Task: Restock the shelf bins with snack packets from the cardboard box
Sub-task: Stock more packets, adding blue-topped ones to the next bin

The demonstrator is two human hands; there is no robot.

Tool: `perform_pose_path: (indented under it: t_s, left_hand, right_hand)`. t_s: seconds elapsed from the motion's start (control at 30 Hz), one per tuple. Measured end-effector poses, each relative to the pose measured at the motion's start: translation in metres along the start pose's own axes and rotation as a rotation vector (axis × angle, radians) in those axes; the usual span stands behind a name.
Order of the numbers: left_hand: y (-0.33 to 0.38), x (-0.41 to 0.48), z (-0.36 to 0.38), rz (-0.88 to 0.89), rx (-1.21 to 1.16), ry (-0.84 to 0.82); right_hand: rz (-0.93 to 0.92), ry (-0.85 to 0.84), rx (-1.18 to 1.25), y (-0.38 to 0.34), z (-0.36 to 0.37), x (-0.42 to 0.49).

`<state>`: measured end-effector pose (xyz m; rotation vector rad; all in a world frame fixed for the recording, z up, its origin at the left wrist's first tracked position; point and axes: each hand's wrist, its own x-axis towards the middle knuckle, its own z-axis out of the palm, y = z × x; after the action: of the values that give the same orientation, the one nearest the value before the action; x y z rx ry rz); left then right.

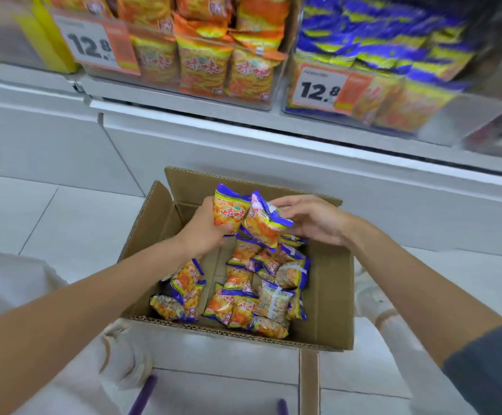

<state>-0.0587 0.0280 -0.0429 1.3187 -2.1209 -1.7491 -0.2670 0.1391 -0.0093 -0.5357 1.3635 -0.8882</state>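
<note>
- Nearest us, our two forearms reach in from 7 and 5 o'clock over the cardboard box [327, 292], which sits open on the floor.
- Loose packets [237, 298] lie scattered across the box bottom, thickest toward its 5 o'clock corner, with bare cardboard showing between them.
- Above the far half of the box, our left hand [201, 232] grips the first packet [228, 212], fingers curled round its lower end.
- At 3 o'clock of it, touching it, hangs the second packet [263, 226], tilted. Our right hand [315, 220] holds its right end, fingers laid over the top. The thumb is hidden, so we judge this a pinch.
- Farther off, at 12 o'clock, the orange bin [204, 67] looks well filled.
- At 2 o'clock the blue bin [393, 64], behind its price tag [318, 88], is piled high with blue-edged packets like ours.
- Risks, as we judge them:
  - The right hand's hold looks light, and the slick foil could slip back into the box on the lift.
  - The two bins carry similar orange faces, so we could drop ours into the wrong one.
  - The blue pile is heaped, and more on top may slide over the front.
</note>
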Motion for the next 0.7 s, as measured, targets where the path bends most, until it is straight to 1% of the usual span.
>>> perform_pose_path:
  t_s: [0.1,0.23,0.33,0.43,0.5,0.57,0.6,0.67,0.7]
  left_hand:
    - [0.033,-0.012,0.007,-0.035,-0.200,-0.046]
    - [0.067,-0.027,0.007,0.028,-0.258,-0.060]
    - [0.092,-0.037,0.016,0.039,-0.328,-0.171]
    - [0.109,-0.045,0.024,0.034,-0.508,-0.296]
    - [0.115,-0.050,0.028,0.033,-0.577,-0.347]
    - [0.120,-0.054,0.034,0.022,-0.630,-0.347]
    - [0.122,-0.055,0.035,0.010,-0.676,-0.325]
    - [0.128,-0.056,0.034,-0.021,-0.792,-0.265]
    - [0.130,-0.054,0.032,-0.017,-0.839,-0.254]
  right_hand:
    - [-0.024,0.023,0.000,-0.027,-0.006,-0.036]
    - [-0.018,0.028,0.060,-0.056,-0.011,-0.073]
    - [-0.029,0.045,0.071,-0.070,-0.009,-0.090]
    - [-0.111,0.124,0.048,-0.075,-0.009,-0.098]
    - [-0.151,0.235,0.006,-0.074,-0.005,-0.101]
    - [-0.178,0.332,0.032,-0.073,0.000,-0.103]
    - [-0.198,0.343,0.082,-0.072,0.002,-0.105]
    - [-0.246,0.273,0.091,-0.072,0.003,-0.113]
    - [-0.260,0.236,0.002,-0.072,0.004,-0.117]
